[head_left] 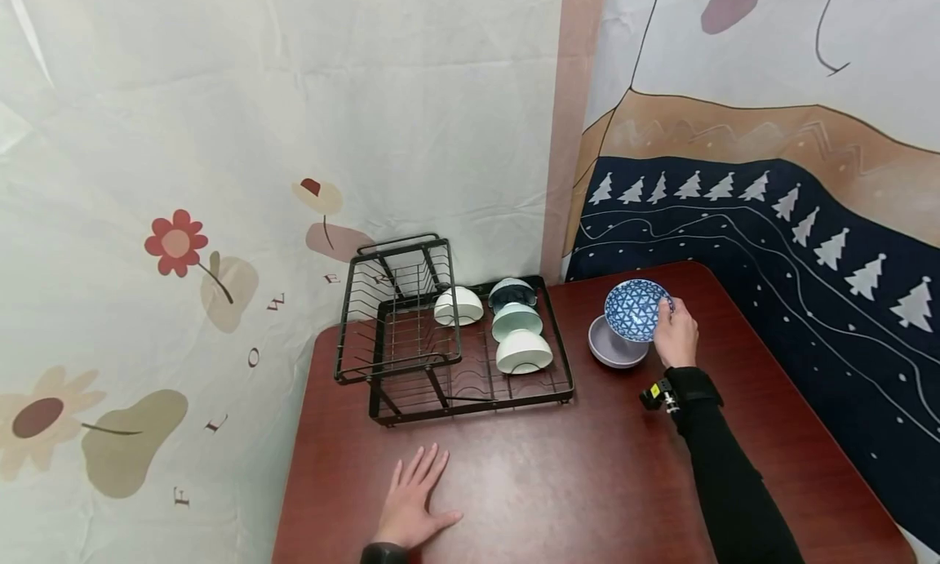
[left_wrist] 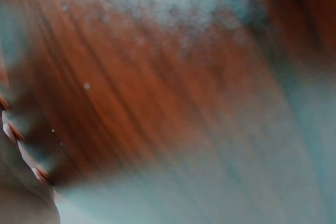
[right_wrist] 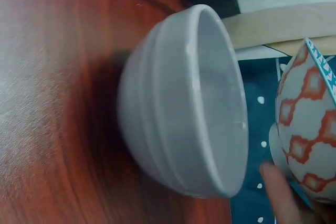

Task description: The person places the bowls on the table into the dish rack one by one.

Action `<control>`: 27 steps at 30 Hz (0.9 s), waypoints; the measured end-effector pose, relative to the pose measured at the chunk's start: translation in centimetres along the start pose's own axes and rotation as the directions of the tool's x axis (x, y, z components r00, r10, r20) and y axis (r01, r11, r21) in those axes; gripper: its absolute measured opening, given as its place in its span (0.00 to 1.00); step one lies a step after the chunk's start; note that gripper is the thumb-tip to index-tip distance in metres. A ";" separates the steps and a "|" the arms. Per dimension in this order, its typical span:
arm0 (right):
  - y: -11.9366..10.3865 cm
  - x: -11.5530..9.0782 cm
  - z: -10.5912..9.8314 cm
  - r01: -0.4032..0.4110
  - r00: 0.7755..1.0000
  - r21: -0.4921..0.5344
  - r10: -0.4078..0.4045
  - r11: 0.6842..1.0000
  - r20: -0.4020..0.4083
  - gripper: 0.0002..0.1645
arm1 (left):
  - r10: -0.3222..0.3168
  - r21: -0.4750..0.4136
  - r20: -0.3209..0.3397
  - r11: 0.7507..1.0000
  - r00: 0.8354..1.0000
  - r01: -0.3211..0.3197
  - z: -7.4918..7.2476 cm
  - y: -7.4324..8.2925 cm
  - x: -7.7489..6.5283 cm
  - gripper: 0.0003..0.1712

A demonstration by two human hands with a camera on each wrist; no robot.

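Hands well apart over a red-brown table [head_left: 543, 458], a person grips a patterned bowl [head_left: 635, 309] by its rim with the right hand [head_left: 676, 335], thumb at the edge. Fingers of the left hand [head_left: 413, 499] lie spread on the tabletop, thumb out to the side, holding nothing. The bowl is tilted, its blue-and-white inside turned toward the head camera (the right wrist view shows an orange pattern on its outside). It is held over the far side of a grey bowl [head_left: 617, 353], which sits on the table at right; a gap between the two shows from the wrist.

To the left stands a black rack [head_left: 470, 409], with a raised tier [head_left: 400, 371] over its left part. Three bowls line up along its right side: a dark blue one [head_left: 512, 291] at the back, a pale green one [head_left: 517, 322] in the middle and a white one [head_left: 524, 352] in front. Another white bowl [head_left: 458, 306] shows partly behind the tier's bars. Behind the table hang a pale flowered cloth [head_left: 441, 99] and, at right, a navy one with white trees [head_left: 734, 262]. Much of the left wrist view is blurred.
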State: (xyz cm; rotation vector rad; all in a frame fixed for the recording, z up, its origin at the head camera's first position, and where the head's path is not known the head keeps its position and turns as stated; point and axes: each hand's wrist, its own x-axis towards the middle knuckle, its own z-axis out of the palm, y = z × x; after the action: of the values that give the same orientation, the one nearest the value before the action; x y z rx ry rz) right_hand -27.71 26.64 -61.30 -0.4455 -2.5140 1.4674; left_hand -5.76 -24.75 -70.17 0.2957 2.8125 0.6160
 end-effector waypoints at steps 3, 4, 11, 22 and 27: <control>-0.2 0.1 0.0 -0.043 0.999 0.068 0.042 0.997 0.020 0.40 | 0.006 -0.001 -0.008 1.000 1.000 -0.006 0.0 -0.1 0.0 0.63; -0.2 0.1 0.0 -0.058 0.998 0.085 0.056 0.995 0.030 0.40 | 0.007 0.001 -0.006 1.000 1.000 -0.007 0.0 -0.1 0.0 0.63; -1.3 0.1 0.1 -0.075 0.997 0.136 0.069 0.988 0.046 0.42 | -0.014 0.001 0.022 1.000 1.000 0.014 -0.2 0.1 0.0 0.63; -3.2 -1.2 0.7 -0.060 0.991 0.124 0.045 0.990 0.123 0.42 | -0.039 0.023 0.034 0.999 0.999 0.038 -0.9 1.1 0.2 0.59; -4.4 -2.7 1.3 -0.056 0.982 0.111 0.034 0.992 0.185 0.41 | -0.007 0.073 -0.091 0.997 0.996 0.013 -2.1 3.2 0.8 0.46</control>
State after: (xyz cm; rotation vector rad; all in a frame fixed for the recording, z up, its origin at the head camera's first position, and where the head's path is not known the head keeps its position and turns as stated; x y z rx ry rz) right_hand -26.33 22.60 -58.17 -0.3660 -2.5523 1.7340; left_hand -6.60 -22.48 -67.07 0.2736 2.9266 0.5373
